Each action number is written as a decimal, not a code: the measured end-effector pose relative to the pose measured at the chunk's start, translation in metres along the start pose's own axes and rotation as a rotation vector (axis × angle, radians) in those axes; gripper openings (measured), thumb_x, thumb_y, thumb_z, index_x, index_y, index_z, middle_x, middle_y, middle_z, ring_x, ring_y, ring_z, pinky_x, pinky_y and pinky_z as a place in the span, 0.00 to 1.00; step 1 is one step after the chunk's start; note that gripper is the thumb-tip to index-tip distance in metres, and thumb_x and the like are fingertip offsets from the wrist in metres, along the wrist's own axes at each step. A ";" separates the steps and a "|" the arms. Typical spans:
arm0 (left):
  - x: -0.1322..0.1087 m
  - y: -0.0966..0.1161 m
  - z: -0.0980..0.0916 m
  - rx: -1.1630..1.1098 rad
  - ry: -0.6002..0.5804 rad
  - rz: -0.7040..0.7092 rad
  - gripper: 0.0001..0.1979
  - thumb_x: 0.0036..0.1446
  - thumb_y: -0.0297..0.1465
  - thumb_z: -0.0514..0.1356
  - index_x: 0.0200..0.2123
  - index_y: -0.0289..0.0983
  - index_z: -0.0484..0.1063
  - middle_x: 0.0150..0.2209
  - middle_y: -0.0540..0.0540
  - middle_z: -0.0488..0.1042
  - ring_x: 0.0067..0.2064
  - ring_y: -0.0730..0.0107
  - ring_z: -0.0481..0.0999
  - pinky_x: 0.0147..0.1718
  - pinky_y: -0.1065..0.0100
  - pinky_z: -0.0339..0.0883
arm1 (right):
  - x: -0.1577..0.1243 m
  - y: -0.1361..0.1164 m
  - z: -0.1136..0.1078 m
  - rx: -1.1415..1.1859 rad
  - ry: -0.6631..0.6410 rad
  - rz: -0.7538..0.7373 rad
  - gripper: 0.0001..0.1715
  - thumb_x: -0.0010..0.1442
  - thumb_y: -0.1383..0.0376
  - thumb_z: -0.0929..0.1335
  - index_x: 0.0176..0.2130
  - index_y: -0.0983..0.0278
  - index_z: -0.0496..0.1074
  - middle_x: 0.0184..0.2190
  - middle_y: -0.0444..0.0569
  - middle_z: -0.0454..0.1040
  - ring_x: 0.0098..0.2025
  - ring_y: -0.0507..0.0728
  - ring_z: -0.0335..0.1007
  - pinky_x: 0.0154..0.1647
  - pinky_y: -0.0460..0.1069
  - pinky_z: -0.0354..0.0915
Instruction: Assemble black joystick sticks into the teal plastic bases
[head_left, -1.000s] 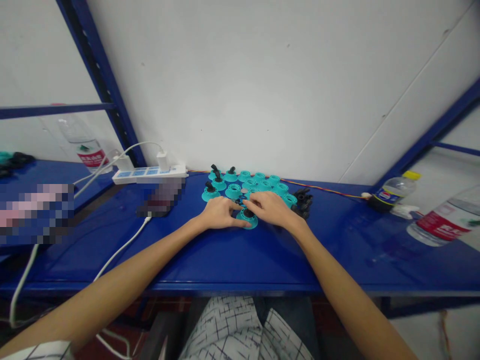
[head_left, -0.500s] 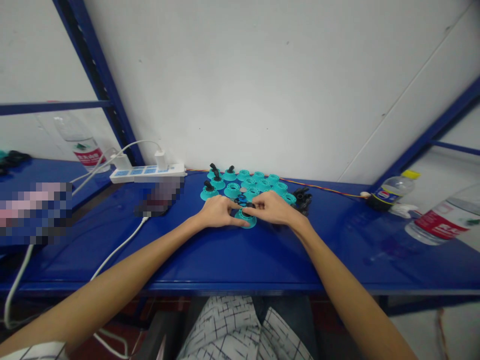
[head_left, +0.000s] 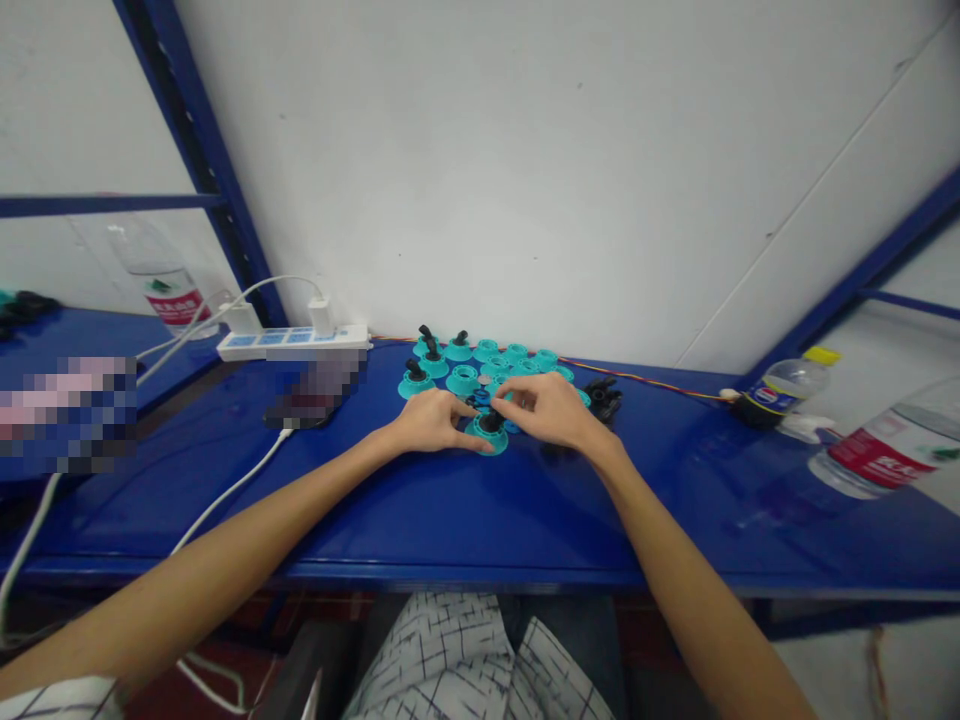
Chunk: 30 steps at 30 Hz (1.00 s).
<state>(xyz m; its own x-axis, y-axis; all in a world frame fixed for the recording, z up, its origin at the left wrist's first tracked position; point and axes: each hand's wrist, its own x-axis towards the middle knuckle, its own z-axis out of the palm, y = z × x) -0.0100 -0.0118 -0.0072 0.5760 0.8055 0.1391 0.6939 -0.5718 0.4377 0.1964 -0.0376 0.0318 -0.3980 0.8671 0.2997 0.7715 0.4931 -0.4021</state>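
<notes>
Between the two grips sits a teal flanged disc (head_left: 487, 441) topped by a black knob (head_left: 491, 423). The left grip (head_left: 433, 421) lies half curled against the disc's rim, apparently bracing it so it cannot slide on the slick surface. The right grip (head_left: 541, 410) comes in from the other side, bunched at the knob; whether it clenches anything small there, I cannot tell. Just beyond the grips, more teal discs (head_left: 504, 368) crowd together, some with black knobs, and a heap of black parts (head_left: 602, 398) lies past the right grip, seemingly kept within easy reach. Farther off along the blue bench (head_left: 660, 510), a power strip (head_left: 292, 344) and a Pepsi bottle (head_left: 787, 397) stand well apart.
</notes>
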 end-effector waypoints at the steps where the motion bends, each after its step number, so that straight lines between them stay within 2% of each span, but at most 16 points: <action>1: 0.000 0.000 -0.001 -0.011 -0.011 0.008 0.32 0.43 0.62 0.61 0.27 0.36 0.77 0.17 0.54 0.63 0.22 0.75 0.61 0.24 0.70 0.43 | 0.000 0.002 -0.003 0.123 -0.075 -0.007 0.16 0.59 0.58 0.67 0.39 0.64 0.80 0.25 0.47 0.77 0.24 0.51 0.69 0.27 0.45 0.59; 4: 0.000 0.000 -0.004 -0.050 -0.069 0.013 0.31 0.43 0.61 0.62 0.28 0.36 0.77 0.17 0.54 0.64 0.22 0.75 0.62 0.24 0.70 0.43 | 0.000 0.009 -0.007 0.403 -0.362 0.016 0.20 0.58 0.60 0.68 0.47 0.65 0.79 0.23 0.46 0.76 0.22 0.51 0.69 0.24 0.45 0.64; 6: 0.000 0.001 -0.006 -0.070 -0.100 0.002 0.30 0.43 0.59 0.63 0.30 0.36 0.78 0.17 0.54 0.64 0.22 0.75 0.61 0.24 0.70 0.43 | 0.001 0.012 -0.006 0.491 -0.435 0.043 0.22 0.56 0.59 0.69 0.49 0.66 0.78 0.23 0.46 0.77 0.21 0.52 0.70 0.23 0.46 0.66; 11: 0.000 0.002 -0.007 -0.106 -0.111 -0.006 0.30 0.43 0.57 0.64 0.36 0.37 0.81 0.16 0.56 0.61 0.21 0.76 0.60 0.24 0.70 0.42 | 0.002 0.014 0.002 0.584 -0.412 0.067 0.23 0.55 0.57 0.72 0.47 0.69 0.79 0.25 0.50 0.79 0.21 0.51 0.71 0.23 0.45 0.69; 15: 0.000 0.002 -0.006 -0.095 -0.080 -0.008 0.28 0.43 0.57 0.64 0.31 0.37 0.80 0.16 0.55 0.60 0.21 0.76 0.59 0.24 0.70 0.43 | 0.001 0.011 0.007 0.572 -0.338 0.040 0.20 0.56 0.55 0.71 0.42 0.68 0.78 0.24 0.50 0.79 0.23 0.53 0.75 0.22 0.45 0.70; 18: 0.000 0.002 -0.006 -0.095 -0.080 0.008 0.28 0.43 0.58 0.64 0.28 0.37 0.79 0.16 0.55 0.60 0.21 0.76 0.59 0.23 0.71 0.43 | 0.001 0.010 0.007 0.565 -0.352 0.019 0.19 0.56 0.55 0.72 0.40 0.68 0.76 0.24 0.48 0.78 0.24 0.54 0.76 0.21 0.45 0.69; 21: -0.001 0.002 -0.007 -0.075 -0.092 0.017 0.28 0.43 0.58 0.63 0.28 0.37 0.78 0.17 0.55 0.62 0.22 0.75 0.60 0.24 0.71 0.44 | 0.000 0.009 0.006 0.527 -0.365 -0.014 0.18 0.55 0.57 0.72 0.40 0.67 0.75 0.22 0.45 0.76 0.22 0.53 0.74 0.19 0.44 0.66; 27: 0.000 0.001 -0.003 -0.047 -0.085 0.001 0.28 0.45 0.58 0.63 0.30 0.37 0.79 0.18 0.54 0.64 0.22 0.75 0.62 0.25 0.70 0.44 | -0.002 -0.004 0.010 0.382 -0.254 -0.030 0.07 0.59 0.63 0.69 0.36 0.65 0.71 0.16 0.40 0.72 0.17 0.51 0.69 0.23 0.44 0.63; 30: 0.001 0.000 -0.003 -0.052 -0.072 0.000 0.28 0.44 0.57 0.63 0.28 0.36 0.78 0.17 0.54 0.64 0.22 0.75 0.61 0.24 0.70 0.43 | -0.002 -0.008 0.012 0.319 -0.210 -0.044 0.06 0.59 0.63 0.69 0.34 0.65 0.70 0.14 0.39 0.69 0.16 0.50 0.68 0.24 0.44 0.62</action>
<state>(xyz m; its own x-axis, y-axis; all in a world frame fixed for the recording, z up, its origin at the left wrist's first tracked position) -0.0105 -0.0108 -0.0043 0.6066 0.7914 0.0757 0.6719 -0.5613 0.4833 0.1849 -0.0423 0.0243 -0.5458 0.8240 0.1518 0.5715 0.4986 -0.6517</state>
